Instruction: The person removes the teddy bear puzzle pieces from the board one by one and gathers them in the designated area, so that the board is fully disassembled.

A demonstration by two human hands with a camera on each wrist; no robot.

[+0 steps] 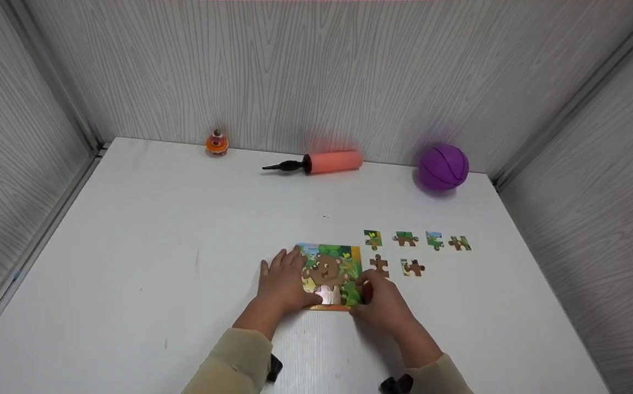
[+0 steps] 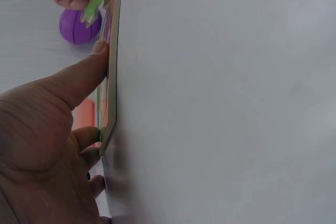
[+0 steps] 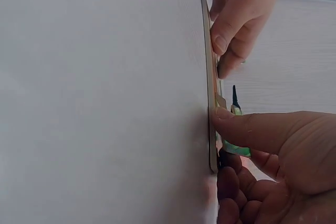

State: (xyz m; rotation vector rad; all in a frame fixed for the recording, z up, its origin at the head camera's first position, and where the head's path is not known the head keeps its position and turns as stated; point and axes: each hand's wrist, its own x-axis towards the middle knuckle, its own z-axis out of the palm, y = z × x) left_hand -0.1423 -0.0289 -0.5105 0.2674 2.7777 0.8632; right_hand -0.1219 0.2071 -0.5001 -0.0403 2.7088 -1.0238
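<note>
A jigsaw puzzle of a brown bear lies in its shallow board (image 1: pixel 356 257), near the front of the table. My left hand (image 1: pixel 283 282) rests on the board's left side with fingers spread and its thumb on the lower edge. At the lower right corner, my right hand (image 1: pixel 383 303) pinches a green puzzle piece (image 2: pixel 92 9) between thumb and fingers. That piece stands tilted above the board in the left wrist view, and it also shows beside the thumb in the right wrist view. Its far side is hidden by the fingers.
Several loose puzzle pieces (image 1: pixel 406 238) lie right of the board in two rows. Along the back wall stand a small orange toy (image 1: pixel 217 143), a coral hand pump (image 1: pixel 334 162) with a black nozzle, and a purple ball (image 1: pixel 443 167). Wood-grain panels enclose the white table (image 1: pixel 174 219).
</note>
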